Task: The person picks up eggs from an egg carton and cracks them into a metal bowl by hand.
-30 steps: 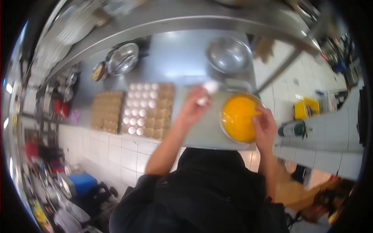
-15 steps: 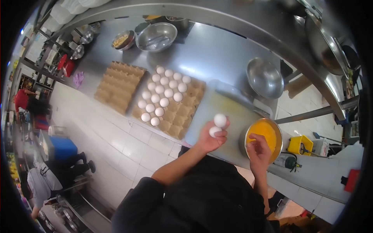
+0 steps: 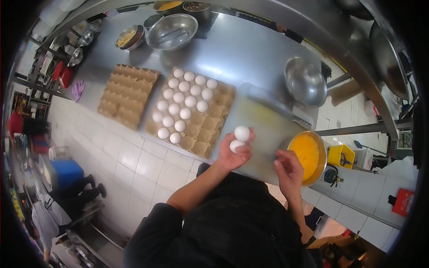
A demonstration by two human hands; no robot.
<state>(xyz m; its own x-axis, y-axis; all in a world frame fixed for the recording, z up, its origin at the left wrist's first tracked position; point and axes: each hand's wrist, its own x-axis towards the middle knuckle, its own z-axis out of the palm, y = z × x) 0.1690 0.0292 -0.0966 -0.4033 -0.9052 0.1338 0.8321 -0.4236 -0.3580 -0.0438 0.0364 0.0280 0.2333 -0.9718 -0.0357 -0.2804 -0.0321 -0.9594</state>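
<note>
My left hand (image 3: 233, 157) is closed around two white eggs (image 3: 241, 133), one above the other, over the cutting board (image 3: 259, 120). The lower egg (image 3: 236, 145) rests partly behind my fingers. My right hand (image 3: 290, 172) hovers at the left side of a metal bowl (image 3: 322, 167) of yellow beaten egg (image 3: 305, 156). Its fingers are loosely bent and apart, with nothing visible in them. Left of the board, an egg tray (image 3: 196, 138) carries rows of white eggs (image 3: 178, 97), and its right part has bare cups. Farther left lies a second cardboard tray (image 3: 127, 96) with no eggs.
A steel bowl (image 3: 305, 82) sits at the back right. Another large bowl (image 3: 172, 33) holding a utensil and small bowls of food (image 3: 127, 38) stand at the back left. A metal shelf (image 3: 286, 22) crosses overhead. A person (image 3: 53, 210) is at lower left.
My right hand has moved left, from over the bowl of beaten egg to beside its rim. My left hand still grips both eggs. The view has shifted slightly.
</note>
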